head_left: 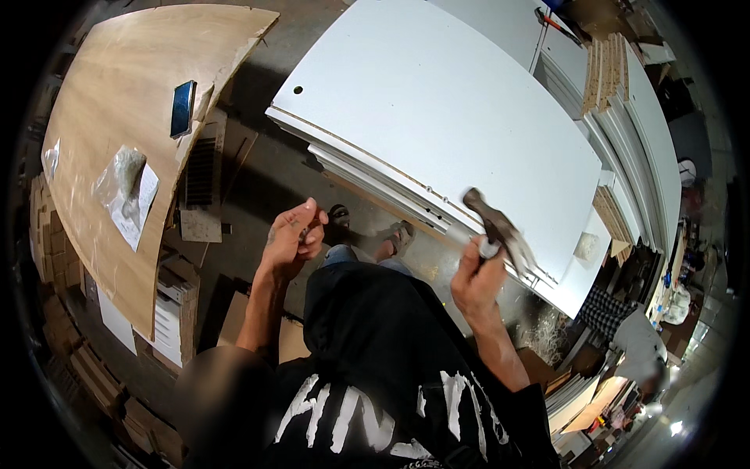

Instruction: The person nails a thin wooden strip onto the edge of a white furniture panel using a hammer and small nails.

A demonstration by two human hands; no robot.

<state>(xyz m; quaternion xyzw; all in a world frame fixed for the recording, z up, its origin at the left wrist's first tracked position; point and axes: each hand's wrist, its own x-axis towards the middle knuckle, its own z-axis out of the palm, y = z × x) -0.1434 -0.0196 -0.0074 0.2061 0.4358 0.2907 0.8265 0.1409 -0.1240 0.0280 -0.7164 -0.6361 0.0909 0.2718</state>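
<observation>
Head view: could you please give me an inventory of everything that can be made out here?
White panel: 1, white, centre, topmost of its pile
Hammer: 1, dark head, over the panel's near edge
Tool: 1, red and black, top right
Stacked panels: several, white with brown edges, right
Board: 1, tan, left
Phone: 1, dark blue, on the board
Bag: 1, clear, on the board
Floor: 1, grey, below
Co-worker: 1, grey top, lower right
Smaller background items: too unclear to count
Sandals: 2, dark, on the floor
Top: 1, black with white print, bottom centre
Left hand: 1, bare, curled, left of centre
Right hand: 1, bare, gripping the hammer
</observation>
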